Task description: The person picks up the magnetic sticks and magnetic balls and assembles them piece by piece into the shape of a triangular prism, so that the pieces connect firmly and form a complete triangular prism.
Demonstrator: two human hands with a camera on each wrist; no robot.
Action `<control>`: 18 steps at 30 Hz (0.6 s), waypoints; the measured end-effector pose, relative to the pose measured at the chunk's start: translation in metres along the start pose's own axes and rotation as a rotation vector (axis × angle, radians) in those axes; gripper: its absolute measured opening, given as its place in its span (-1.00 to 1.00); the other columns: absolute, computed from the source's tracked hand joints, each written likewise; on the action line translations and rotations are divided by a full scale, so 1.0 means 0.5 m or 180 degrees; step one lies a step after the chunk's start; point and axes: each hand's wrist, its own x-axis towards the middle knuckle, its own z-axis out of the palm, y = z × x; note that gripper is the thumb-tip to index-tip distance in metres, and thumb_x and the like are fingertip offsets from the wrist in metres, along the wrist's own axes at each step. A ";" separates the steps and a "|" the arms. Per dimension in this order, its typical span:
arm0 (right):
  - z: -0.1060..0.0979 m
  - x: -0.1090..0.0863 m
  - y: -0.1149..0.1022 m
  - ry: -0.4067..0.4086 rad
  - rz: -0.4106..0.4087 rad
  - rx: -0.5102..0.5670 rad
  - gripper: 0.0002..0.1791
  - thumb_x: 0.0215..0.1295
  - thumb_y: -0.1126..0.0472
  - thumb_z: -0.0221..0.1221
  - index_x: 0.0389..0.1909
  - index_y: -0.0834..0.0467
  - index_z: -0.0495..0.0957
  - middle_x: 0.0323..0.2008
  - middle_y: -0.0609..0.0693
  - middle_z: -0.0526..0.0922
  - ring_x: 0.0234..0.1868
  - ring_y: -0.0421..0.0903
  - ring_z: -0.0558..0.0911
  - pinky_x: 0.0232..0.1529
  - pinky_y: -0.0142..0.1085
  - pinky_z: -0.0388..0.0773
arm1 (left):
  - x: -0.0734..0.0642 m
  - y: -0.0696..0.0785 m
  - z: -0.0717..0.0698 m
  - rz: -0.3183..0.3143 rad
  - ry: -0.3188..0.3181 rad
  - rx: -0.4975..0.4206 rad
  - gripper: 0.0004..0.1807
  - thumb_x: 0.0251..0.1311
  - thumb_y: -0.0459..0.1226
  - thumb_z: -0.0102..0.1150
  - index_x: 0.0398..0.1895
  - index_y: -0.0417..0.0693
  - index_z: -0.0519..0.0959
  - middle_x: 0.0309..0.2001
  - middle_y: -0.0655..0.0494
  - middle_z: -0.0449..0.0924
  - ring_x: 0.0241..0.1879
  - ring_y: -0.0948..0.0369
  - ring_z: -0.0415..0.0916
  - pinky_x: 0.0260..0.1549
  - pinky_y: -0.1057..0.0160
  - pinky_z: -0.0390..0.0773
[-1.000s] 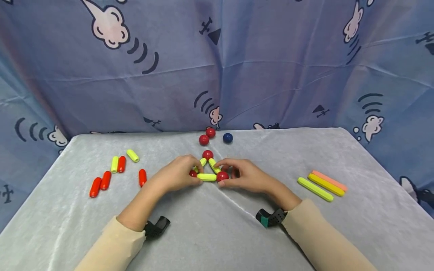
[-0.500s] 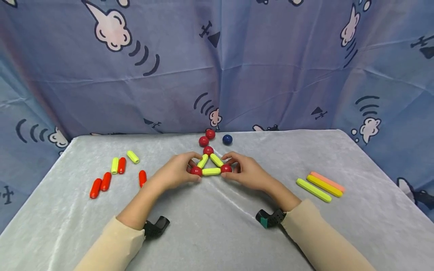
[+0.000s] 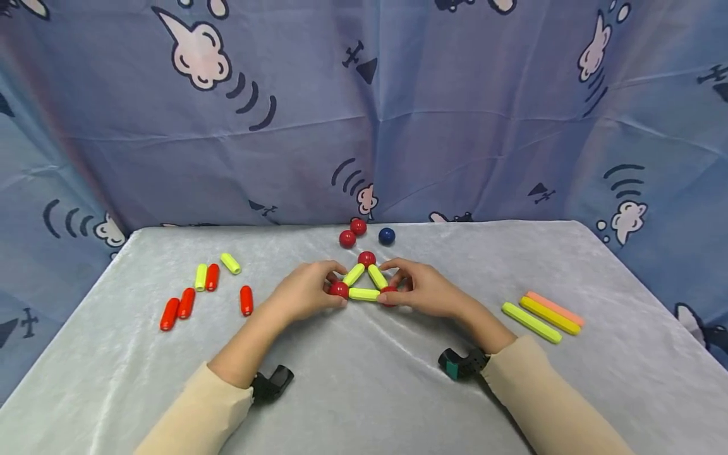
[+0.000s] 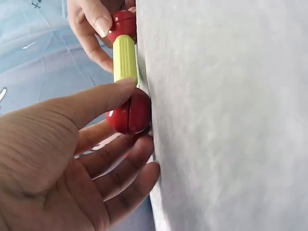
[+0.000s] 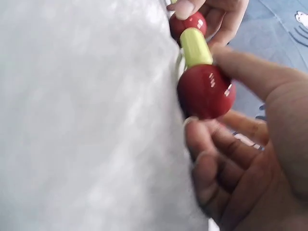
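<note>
A triangle of three red balls and three yellow-green rods lies in the middle of the table in the head view, its top ball (image 3: 366, 258) pointing away. My left hand (image 3: 307, 292) grips the triangle's left red ball (image 3: 339, 289) between thumb and fingers. On the opposite corner, my right hand (image 3: 428, 289) holds the right red ball (image 5: 207, 91), partly hidden by the thumb in the head view. The front rod (image 4: 124, 57) joins these two balls. Its left thumb end presses where rod and ball meet. Two slanted rods, left (image 3: 354, 275) and right (image 3: 377, 276), run to the top ball.
Behind the triangle sit two red balls (image 3: 347, 239) and a dark blue ball (image 3: 387, 236). Several short red and yellow-green rods (image 3: 201, 277) lie at left. Three longer sticks (image 3: 531, 323) lie at right. A patterned curtain (image 3: 432, 126) hangs behind the table (image 3: 364, 392).
Both hands first shift the triangle slightly away, then to the right. The left red ball, mostly covered by the left hand earlier, now shows more. The head view has also shifted a little.
</note>
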 end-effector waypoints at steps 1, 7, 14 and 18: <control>0.002 0.000 0.005 0.0010 -0.0016 0.0049 -0.37 0.26 -0.01 0.37 0.29 0.13 0.47 -0.15 0.04 0.70 -0.30 -0.14 0.58 -0.25 -0.31 0.54 | -0.002 0.000 -0.004 -0.0021 -0.0042 0.0062 -0.44 0.12 -0.17 0.48 0.21 -0.03 0.58 0.01 0.02 0.71 -0.05 0.13 0.61 0.05 0.05 0.58; 0.015 -0.001 0.022 -0.0037 -0.0100 0.0339 -0.44 0.32 0.04 0.33 0.28 0.13 0.48 -0.21 0.01 0.73 -0.31 -0.12 0.59 -0.33 -0.35 0.51 | -0.045 -0.023 -0.069 -0.0426 0.0080 0.0489 -0.50 0.34 0.00 0.24 0.22 -0.07 0.57 0.08 -0.10 0.68 0.04 -0.02 0.63 0.02 -0.08 0.60; 0.003 -0.008 -0.010 -0.0739 -0.0048 0.0668 -0.70 0.38 0.07 0.26 0.00 0.17 0.60 -0.24 0.01 0.76 -0.27 -0.13 0.66 -0.32 -0.29 0.63 | -0.121 -0.079 -0.137 -0.1593 0.0099 0.1123 -0.51 0.29 0.07 0.19 -0.21 -0.24 0.56 -0.25 -0.17 0.58 -0.32 -0.03 0.54 -0.39 0.01 0.53; 0.003 -0.011 -0.022 -0.0960 -0.0145 0.0762 -0.73 0.38 0.12 0.27 0.00 0.16 0.63 -0.17 0.02 0.75 -0.22 -0.11 0.65 -0.26 -0.29 0.67 | -0.129 -0.102 -0.138 -0.1625 -0.0245 0.1060 -0.65 0.20 -0.08 0.21 -0.23 -0.23 0.51 -0.37 -0.05 0.44 -0.33 0.01 0.44 -0.38 0.05 0.46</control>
